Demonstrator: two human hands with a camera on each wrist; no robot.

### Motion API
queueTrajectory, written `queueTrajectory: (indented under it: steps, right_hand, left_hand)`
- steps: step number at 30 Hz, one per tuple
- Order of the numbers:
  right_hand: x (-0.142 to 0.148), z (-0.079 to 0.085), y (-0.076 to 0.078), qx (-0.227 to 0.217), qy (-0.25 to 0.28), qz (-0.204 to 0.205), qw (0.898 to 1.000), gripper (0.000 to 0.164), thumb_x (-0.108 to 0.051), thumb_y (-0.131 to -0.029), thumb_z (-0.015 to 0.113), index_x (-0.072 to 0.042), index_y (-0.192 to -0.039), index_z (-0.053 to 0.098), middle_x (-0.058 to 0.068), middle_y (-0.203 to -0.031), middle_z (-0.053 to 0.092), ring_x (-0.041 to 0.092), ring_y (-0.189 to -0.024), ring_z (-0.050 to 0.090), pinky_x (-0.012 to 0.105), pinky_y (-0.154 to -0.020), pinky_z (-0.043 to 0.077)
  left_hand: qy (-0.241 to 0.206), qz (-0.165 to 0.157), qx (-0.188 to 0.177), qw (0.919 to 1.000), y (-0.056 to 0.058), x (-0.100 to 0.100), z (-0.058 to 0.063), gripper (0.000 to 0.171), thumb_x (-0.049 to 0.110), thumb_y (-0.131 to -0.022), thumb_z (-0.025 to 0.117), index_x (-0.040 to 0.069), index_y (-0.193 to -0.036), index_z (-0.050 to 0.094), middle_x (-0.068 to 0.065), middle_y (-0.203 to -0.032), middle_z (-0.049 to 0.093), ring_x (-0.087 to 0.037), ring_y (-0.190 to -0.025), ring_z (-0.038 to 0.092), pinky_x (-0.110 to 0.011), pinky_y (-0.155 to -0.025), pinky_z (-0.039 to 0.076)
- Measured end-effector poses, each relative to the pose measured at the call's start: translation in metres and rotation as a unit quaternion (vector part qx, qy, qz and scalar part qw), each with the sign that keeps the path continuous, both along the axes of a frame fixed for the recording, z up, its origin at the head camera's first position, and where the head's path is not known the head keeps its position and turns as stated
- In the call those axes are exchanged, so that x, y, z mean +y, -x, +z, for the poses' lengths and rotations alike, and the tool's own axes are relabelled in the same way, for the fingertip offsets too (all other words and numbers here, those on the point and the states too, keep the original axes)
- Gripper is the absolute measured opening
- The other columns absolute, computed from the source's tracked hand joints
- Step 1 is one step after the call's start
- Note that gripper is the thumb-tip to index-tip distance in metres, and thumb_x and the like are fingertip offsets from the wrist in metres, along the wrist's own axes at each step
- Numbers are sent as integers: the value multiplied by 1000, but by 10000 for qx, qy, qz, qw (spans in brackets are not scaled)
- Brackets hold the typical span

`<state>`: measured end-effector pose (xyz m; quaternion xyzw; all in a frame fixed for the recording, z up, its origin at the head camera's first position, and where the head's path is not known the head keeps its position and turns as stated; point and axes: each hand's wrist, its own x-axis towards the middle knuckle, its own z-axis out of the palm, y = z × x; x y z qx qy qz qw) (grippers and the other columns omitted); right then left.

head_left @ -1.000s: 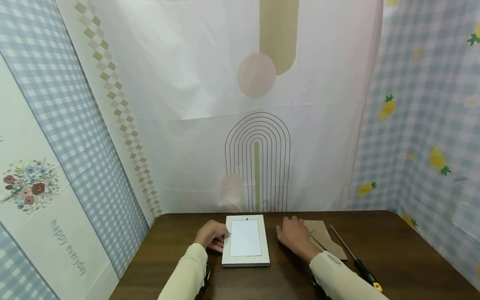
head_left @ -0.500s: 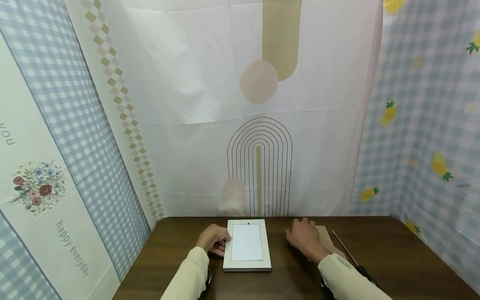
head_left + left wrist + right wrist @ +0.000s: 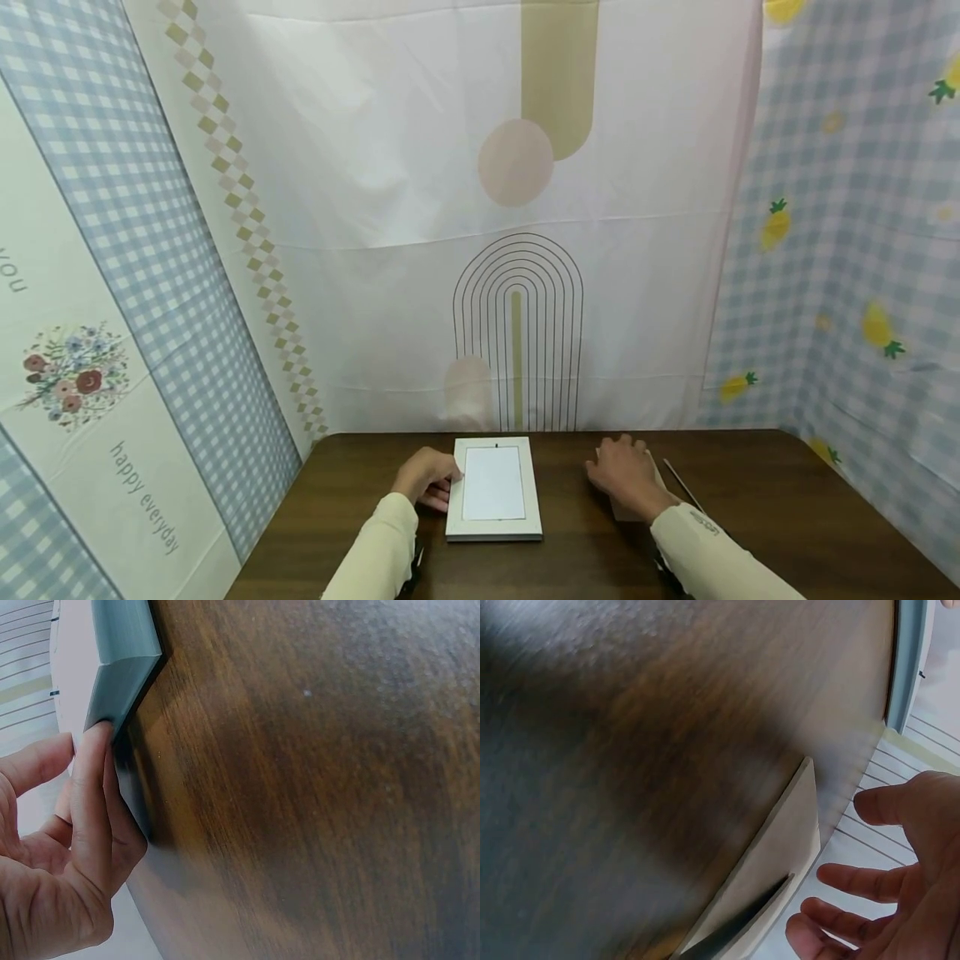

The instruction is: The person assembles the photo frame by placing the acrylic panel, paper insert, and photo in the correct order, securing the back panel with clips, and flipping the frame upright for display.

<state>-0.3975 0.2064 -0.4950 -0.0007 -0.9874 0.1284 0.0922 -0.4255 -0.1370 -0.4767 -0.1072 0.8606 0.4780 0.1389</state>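
A white picture frame (image 3: pixel 530 492) lies on the table with a pale blank panel (image 3: pixel 493 483) inside its border. My left hand (image 3: pixel 426 479) pinches its left edge; in the left wrist view the thumb is on the upper face and a finger presses the side. To the right, my right hand (image 3: pixel 626 475) hovers over a brown backing board (image 3: pixel 624 510), covering much of it. The right wrist view shows this board (image 3: pixel 780 825) with a raised flap, and the right hand's fingers loosely spread beside it, holding nothing.
A screwdriver's thin shaft (image 3: pixel 684 486) lies right of the board, its handle hidden under the right sleeve (image 3: pixel 712 550). The dark wooden table (image 3: pixel 810 517) ends at a white patterned cloth (image 3: pixel 405 333) hanging behind it.
My right hand has moved right, from beside the backing board to over it, and its sleeve now covers the screwdriver's handle. The left hand keeps its hold on the picture frame.
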Motion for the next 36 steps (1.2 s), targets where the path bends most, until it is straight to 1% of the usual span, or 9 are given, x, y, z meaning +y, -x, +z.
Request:
queueTrajectory:
  steps: [2, 7, 12, 16, 20, 22, 29, 33, 36]
  right_hand:
    - [1, 1, -1, -71, 19, -47, 10000, 44, -31, -103, 78, 12, -107, 70, 37, -105, 62, 63, -107, 62, 69, -85, 65]
    - [8, 5, -2, -310, 129, -205, 9992, 43, -30, -101, 80, 11, -103, 71, 32, -97, 59, 54, -98, 60, 63, -76, 63]
    - [16, 10, -2, -609, 254, -255, 9975, 42, -31, -99, 81, 10, -99, 71, 35, -100, 58, 57, -99, 57, 63, -76, 61]
    - [21, 9, -1, -796, 318, -278, 9959, 45, -33, -98, 84, 10, -97, 72, 37, -101, 58, 57, -99, 56, 64, -78, 61]
    - [24, 7, 1, -989, 342, -384, 9938, 56, -37, -97, 86, 17, -105, 72, 43, -107, 57, 61, -105, 56, 70, -86, 62]
    - [25, 7, 2, -1087, 340, -479, 9923, 63, -39, -97, 86, 20, -113, 71, 47, -113, 57, 63, -109, 56, 73, -91, 61]
    - [26, 13, 6, -1654, 364, -902, 9814, 85, -54, -95, 84, 22, -128, 66, 55, -133, 50, 62, -117, 55, 68, -97, 61]
    - [29, 14, 6, -1865, 373, -933, 9773, 91, -58, -95, 81, 22, -134, 64, 57, -141, 50, 68, -125, 55, 73, -105, 58]
    - [31, 15, 6, -1897, 430, -881, 9769, 91, -58, -95, 82, 21, -135, 64, 54, -141, 55, 70, -127, 56, 78, -107, 57]
  left_hand:
    - [-11, 13, -8, 10000, 0, 0, 0, 11, 9, -96, 72, -2, -93, 71, -13, -85, 65, -23, -70, 68, -38, -66, 73]
    - [-24, -5, -16, 10000, 0, 0, 1, 11, 9, -96, 72, -2, -92, 70, -13, -86, 65, -23, -71, 68, -37, -65, 73]
    - [-20, 27, 10, 10000, 0, 0, 2, 11, 8, -95, 72, -3, -93, 71, -15, -86, 66, -25, -71, 69, -38, -65, 73]
    - [-45, 19, 8, 10000, 0, 1, 1, 11, 6, -96, 71, -5, -96, 71, -16, -88, 67, -27, -74, 70, -39, -67, 74]
    - [-47, 24, -8, 10000, 1, 1, 0, 11, 5, -97, 73, -5, -99, 72, -17, -91, 67, -29, -78, 71, -40, -69, 74]
    - [-44, 26, -2, 10000, 1, 1, 0, 11, 5, -97, 73, -5, -100, 72, -18, -92, 68, -29, -78, 71, -40, -69, 74]
    - [-51, -15, 92, 9999, -1, 0, 1, 12, 6, -96, 72, -5, -97, 73, -18, -91, 69, -28, -75, 71, -40, -67, 74]
    - [-46, -4, 124, 9999, -2, -1, 0, 12, 7, -96, 73, -6, -97, 73, -18, -91, 69, -29, -76, 71, -41, -67, 74]
    - [-41, 20, 117, 9999, -2, 0, 1, 13, 7, -97, 73, -6, -99, 73, -19, -92, 69, -29, -77, 72, -41, -67, 74]
